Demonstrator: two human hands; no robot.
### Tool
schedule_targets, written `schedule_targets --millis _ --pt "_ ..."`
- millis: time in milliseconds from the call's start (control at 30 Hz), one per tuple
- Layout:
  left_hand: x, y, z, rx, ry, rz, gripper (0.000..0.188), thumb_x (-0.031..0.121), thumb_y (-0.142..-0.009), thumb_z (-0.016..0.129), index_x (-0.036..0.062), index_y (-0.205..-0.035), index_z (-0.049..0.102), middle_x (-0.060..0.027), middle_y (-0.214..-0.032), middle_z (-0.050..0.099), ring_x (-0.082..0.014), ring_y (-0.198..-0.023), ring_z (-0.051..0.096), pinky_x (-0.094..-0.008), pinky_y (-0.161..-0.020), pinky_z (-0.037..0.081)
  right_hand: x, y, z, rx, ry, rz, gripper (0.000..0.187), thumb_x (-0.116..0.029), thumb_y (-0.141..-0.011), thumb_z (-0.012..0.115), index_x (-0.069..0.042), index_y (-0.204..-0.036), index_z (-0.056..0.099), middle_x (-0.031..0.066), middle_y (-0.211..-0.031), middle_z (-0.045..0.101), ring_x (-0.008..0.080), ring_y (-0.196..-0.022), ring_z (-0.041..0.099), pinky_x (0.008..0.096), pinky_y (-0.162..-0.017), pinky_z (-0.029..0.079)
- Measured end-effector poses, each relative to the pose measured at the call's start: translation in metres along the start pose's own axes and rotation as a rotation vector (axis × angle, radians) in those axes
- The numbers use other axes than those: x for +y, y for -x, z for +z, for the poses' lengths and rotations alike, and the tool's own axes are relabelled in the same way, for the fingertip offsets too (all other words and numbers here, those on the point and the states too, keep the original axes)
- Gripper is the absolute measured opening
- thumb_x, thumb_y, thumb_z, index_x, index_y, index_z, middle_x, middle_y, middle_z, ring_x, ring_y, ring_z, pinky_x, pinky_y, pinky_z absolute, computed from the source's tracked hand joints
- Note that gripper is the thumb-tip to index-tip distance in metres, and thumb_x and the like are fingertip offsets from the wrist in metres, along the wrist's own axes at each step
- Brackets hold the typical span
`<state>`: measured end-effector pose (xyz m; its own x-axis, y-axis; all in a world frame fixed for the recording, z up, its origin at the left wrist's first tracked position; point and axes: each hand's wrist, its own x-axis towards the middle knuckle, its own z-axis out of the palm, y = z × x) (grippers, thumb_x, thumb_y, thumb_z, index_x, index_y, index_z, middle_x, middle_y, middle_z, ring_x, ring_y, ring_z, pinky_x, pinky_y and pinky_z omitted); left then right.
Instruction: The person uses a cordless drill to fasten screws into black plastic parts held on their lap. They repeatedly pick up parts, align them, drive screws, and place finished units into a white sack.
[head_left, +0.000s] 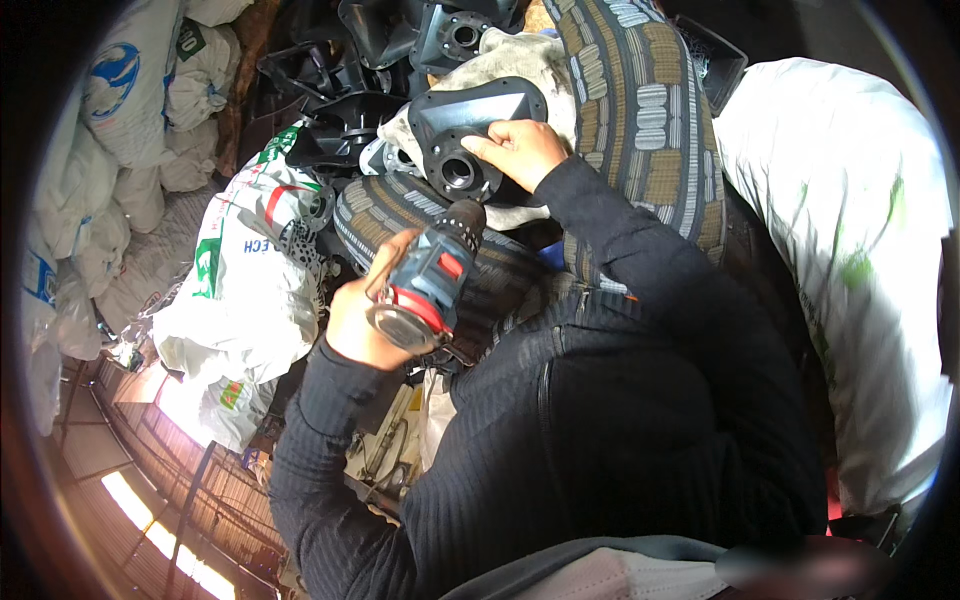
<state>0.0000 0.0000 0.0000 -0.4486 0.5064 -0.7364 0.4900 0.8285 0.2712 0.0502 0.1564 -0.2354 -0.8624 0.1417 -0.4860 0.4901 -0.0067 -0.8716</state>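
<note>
My left hand [362,318] is wrapped round a blue and black cordless drill [440,268] with red trim. Its chuck points away from me, and the tip is at the near edge of a black part [478,118]; whether it touches cannot be made out. This part has a wide square flange and a round collar with a central hole. Closed on the right side of the part is my right hand [527,152], its thumb by the collar. Light cloth [530,62] lies beneath the part, over my patterned-fabric lap [640,120].
More black flanged parts [365,115] are heaped at the far side. White sacks [255,265] stand at the left, with others stacked behind [125,110]. A large white sack [850,230] is close on my right. A dark bin [715,65] sits at the far right.
</note>
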Motion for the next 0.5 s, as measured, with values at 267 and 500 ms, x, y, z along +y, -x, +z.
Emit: schedule_targets --millis 267,500 --pt "0.000 -0.010 0.014 0.078 -0.041 0.084 0.073 0.023 -0.069 0.079 0.0051 -0.131 0.045 -0.0097 -0.110 0.067 -0.0223 -0.087 0.069 -0.0285 -0.075 0.056 -0.008 0.004 -0.004 -0.020 0.047 0.087 0.051 -0.050 -0.083 0.065 -0.006 -0.059 0.054 0.0099 -0.054 0.052 0.0257 -0.051 0.052 0.0391 -0.051 0.039" --pt "-0.005 -0.012 0.026 0.056 0.146 -0.006 0.070 0.019 -0.072 0.078 0.0041 -0.131 0.044 -0.0099 -0.109 0.066 -0.0203 -0.097 0.066 -0.0275 -0.083 0.053 -0.010 0.006 -0.003 0.002 0.054 0.070 0.052 -0.050 -0.084 0.064 -0.005 -0.061 0.053 0.0116 -0.055 0.052 0.0280 -0.051 0.052 0.0402 -0.051 0.038"
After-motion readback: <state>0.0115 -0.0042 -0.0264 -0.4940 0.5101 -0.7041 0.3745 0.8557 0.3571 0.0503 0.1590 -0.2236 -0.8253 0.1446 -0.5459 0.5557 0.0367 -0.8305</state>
